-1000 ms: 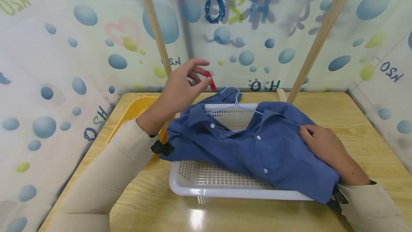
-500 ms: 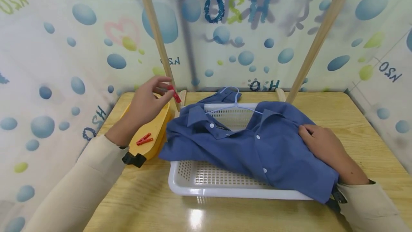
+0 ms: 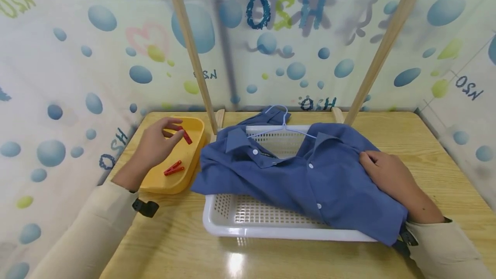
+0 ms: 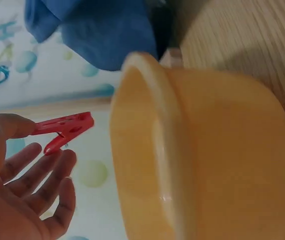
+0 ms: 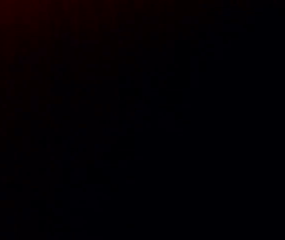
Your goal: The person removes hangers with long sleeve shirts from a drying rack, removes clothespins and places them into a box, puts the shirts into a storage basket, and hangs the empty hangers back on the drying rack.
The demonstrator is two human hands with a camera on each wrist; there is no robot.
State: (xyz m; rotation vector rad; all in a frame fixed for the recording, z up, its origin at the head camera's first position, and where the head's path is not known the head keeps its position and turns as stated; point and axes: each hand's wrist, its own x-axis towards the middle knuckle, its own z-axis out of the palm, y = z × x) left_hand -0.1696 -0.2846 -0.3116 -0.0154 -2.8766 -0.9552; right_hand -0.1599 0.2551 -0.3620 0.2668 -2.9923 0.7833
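Over the yellow basin (image 3: 170, 188) at the left, my left hand (image 3: 155, 143) pinches a red clothespin (image 3: 186, 135) between thumb and fingers; the left wrist view shows the same clothespin (image 4: 67, 127) close beside the basin's rim (image 4: 165, 115). Another red clothespin (image 3: 174, 168) lies inside the basin. A blue button-up shirt (image 3: 283, 180) on a light blue hanger (image 3: 284, 127) is spread across the white basket (image 3: 271, 231). My right hand (image 3: 391, 173) grips the shirt at its right side, part of the fingers hidden by cloth. The right wrist view is dark.
Two wooden posts (image 3: 190, 42) rise behind the basket, the other post (image 3: 387, 46) leaning at the right. The wooden table (image 3: 186, 236) meets a patterned curtain (image 3: 267, 81) at its back edge. A blue cloth part (image 3: 267, 116) lies behind the basket.
My left hand has moved left and down from near the hanger to over the yellow basin, still pinching the red clothespin. The right hand and the shirt have not moved.
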